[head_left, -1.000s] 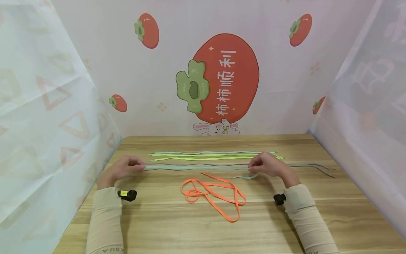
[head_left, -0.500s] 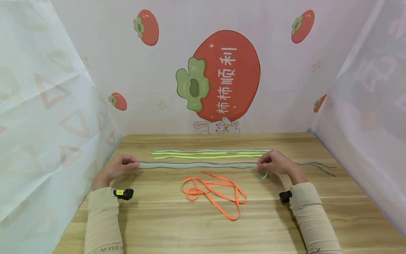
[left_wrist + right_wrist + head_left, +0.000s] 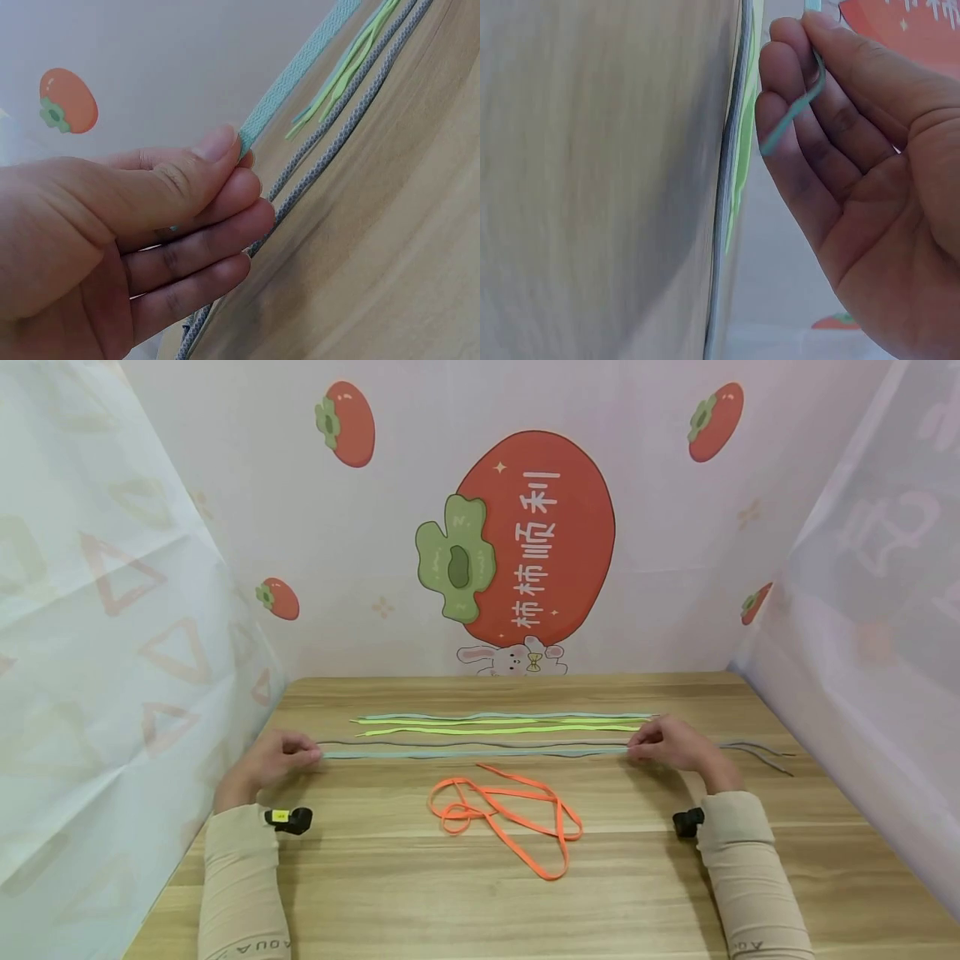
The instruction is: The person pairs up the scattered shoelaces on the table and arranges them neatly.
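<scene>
Between the two hands a flat pale teal shoelace stretches taut, straight from left to right. My left hand pinches its left end between thumb and index finger; in the left wrist view the woven lace runs up and away from the fingertips. Near the other end, my right hand pinches it too. A short loose tail hangs across the right fingers in the right wrist view. Below the held lace, grey round shoelaces lie on the wooden table, partly hidden by the hands.
Behind the grey laces lie neon yellow-green shoelaces and another teal lace, side by side. A tangled orange shoelace lies nearer the front of the table. Patterned sheets stand at the back and both sides.
My right hand has moved to the right and my left hand slightly left, both sliding or drawing outward. The teal lace between them is now longer and tauter, its loose right tail shorter.
</scene>
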Action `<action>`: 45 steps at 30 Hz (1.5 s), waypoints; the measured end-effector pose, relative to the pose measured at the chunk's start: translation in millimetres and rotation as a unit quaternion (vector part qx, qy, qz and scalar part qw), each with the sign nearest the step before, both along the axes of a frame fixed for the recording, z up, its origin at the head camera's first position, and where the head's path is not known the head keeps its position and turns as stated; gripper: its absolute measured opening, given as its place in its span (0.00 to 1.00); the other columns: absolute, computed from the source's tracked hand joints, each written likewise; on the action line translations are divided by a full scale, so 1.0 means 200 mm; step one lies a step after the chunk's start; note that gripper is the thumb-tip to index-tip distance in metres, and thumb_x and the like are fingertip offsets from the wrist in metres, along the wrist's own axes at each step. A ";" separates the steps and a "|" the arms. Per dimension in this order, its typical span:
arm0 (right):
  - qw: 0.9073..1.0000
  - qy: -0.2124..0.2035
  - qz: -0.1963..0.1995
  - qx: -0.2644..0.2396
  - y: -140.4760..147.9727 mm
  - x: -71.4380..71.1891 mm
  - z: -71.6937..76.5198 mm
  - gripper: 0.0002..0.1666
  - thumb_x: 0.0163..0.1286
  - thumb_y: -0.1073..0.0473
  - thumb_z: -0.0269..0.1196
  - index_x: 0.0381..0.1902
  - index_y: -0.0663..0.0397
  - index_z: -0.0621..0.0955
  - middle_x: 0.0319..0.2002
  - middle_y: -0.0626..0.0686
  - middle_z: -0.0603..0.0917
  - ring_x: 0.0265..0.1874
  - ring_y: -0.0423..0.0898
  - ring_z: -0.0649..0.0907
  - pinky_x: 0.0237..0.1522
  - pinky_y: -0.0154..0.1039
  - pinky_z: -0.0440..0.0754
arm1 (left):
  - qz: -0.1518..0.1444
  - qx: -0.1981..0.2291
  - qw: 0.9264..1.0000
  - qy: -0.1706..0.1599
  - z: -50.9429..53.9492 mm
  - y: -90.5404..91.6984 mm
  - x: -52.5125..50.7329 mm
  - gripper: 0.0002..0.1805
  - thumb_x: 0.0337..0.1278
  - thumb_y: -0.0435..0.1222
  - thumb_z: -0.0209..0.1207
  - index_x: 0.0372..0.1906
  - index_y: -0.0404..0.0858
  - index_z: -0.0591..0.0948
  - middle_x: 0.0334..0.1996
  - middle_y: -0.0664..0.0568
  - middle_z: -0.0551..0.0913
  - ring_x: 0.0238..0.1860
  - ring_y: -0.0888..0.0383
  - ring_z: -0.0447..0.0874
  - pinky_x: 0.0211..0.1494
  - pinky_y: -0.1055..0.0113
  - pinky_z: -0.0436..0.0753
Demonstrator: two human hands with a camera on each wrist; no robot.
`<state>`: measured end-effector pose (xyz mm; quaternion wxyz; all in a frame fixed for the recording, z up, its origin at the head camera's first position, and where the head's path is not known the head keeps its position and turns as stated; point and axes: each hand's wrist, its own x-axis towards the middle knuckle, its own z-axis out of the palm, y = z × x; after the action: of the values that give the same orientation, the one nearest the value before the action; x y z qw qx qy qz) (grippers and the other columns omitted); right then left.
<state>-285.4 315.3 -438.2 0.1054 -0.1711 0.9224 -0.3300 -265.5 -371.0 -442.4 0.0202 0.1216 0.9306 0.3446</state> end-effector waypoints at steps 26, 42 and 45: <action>0.998 0.003 -0.060 0.012 0.15 0.00 -0.03 0.10 0.78 0.62 0.65 0.43 0.64 0.89 0.38 0.56 0.91 0.37 0.44 0.88 0.40 0.38 0.85 | 0.042 -0.041 0.998 -0.002 -0.05 0.01 -0.06 0.09 0.69 0.44 0.69 0.40 0.43 0.92 0.39 0.51 0.91 0.41 0.60 0.81 0.45 0.68 0.78; 0.986 0.070 -0.114 0.102 0.17 -0.15 0.08 0.12 0.76 0.61 0.64 0.40 0.65 0.90 0.30 0.56 0.90 0.31 0.45 0.83 0.38 0.45 0.81 | 0.015 -0.078 0.994 0.074 0.02 0.16 -0.28 0.10 0.74 0.36 0.63 0.48 0.35 0.90 0.46 0.41 0.92 0.47 0.45 0.89 0.52 0.45 0.85; 0.982 0.079 -0.133 0.106 0.16 -0.17 0.10 0.12 0.76 0.61 0.64 0.40 0.66 0.90 0.32 0.59 0.91 0.30 0.46 0.84 0.38 0.46 0.82 | 0.006 -0.091 0.993 0.071 0.06 0.19 -0.32 0.10 0.74 0.33 0.63 0.49 0.32 0.90 0.46 0.38 0.91 0.47 0.42 0.89 0.54 0.42 0.85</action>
<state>-320.2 348.2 -418.8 0.0052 -0.0598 0.9721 -0.2266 -328.7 -333.3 -431.3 -0.0371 0.1384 0.9578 0.2493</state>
